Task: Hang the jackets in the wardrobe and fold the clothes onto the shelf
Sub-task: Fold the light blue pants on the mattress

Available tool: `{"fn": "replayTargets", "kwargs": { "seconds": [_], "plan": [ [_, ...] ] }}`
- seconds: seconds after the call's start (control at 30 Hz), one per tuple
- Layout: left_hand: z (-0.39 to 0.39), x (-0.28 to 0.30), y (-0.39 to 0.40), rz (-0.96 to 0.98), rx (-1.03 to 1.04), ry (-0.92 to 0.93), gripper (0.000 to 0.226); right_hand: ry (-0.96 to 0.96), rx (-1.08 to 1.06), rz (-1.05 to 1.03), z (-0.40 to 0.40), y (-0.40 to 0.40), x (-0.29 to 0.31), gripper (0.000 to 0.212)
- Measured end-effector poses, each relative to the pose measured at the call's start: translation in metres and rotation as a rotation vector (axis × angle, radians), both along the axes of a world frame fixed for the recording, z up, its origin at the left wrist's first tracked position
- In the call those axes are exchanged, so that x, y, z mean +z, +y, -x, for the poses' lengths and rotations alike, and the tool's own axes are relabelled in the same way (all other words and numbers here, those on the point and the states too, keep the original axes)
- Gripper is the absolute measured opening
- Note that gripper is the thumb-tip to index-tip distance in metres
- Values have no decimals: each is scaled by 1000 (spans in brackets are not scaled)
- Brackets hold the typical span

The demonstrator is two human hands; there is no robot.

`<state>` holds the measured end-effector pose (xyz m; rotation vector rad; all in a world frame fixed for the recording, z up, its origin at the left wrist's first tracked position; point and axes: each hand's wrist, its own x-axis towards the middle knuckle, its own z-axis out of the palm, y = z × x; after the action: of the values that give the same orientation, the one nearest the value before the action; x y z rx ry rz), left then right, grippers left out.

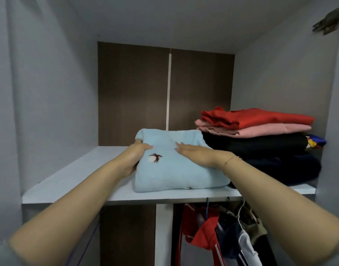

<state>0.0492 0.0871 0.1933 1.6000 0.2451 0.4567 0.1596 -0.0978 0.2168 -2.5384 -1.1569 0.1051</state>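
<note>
A folded light-blue fleece garment point(176, 169) with a small brown bird mark lies on the white wardrobe shelf point(72, 181), near its front edge. My left hand point(135, 156) grips the garment's left side, thumb on top and fingers underneath. My right hand point(195, 153) rests flat on its top, fingers stretched out. To the right, touching the blue garment, stands a stack of folded clothes point(260, 146): red on top, then pink, black and dark navy. Below the shelf, several jackets point(222, 233) hang on hangers.
The wardrobe's grey side walls close in the shelf at left point(49, 93) and right point(280, 83), with a brown back panel point(132, 93) behind. A door hinge point(328, 22) shows at the top right. The shelf's left half is bare.
</note>
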Motion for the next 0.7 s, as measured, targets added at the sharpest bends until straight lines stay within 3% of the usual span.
{"fn": "replayTargets", "kwargs": {
  "seconds": [0.07, 0.13, 0.23, 0.3, 0.4, 0.5, 0.7],
  "plan": [
    [3, 11, -9, -192, 109, 105, 68, 50, 21, 54, -5, -5, 0, 62],
    [-2, 36, -14, -573, 277, 264, 82, 54, 22, 53, -12, -11, 12, 60],
    [-28, 74, -25, -1074, 415, 262, 72, -35, -24, -167, -31, -5, 33, 50],
    [-51, 73, -29, -1252, 330, 333, 59, -173, -55, -119, -42, 10, 37, 52],
    [-81, 35, -11, -1248, 147, 566, 56, -170, -126, 114, -62, 36, 16, 63],
    [-93, 13, 14, -1099, 39, 532, 54, 31, -165, 155, -84, 47, -5, 72],
    [-99, 12, 20, -1094, -27, 538, 56, 109, -194, 154, -76, 43, -3, 72]
  ]
}}
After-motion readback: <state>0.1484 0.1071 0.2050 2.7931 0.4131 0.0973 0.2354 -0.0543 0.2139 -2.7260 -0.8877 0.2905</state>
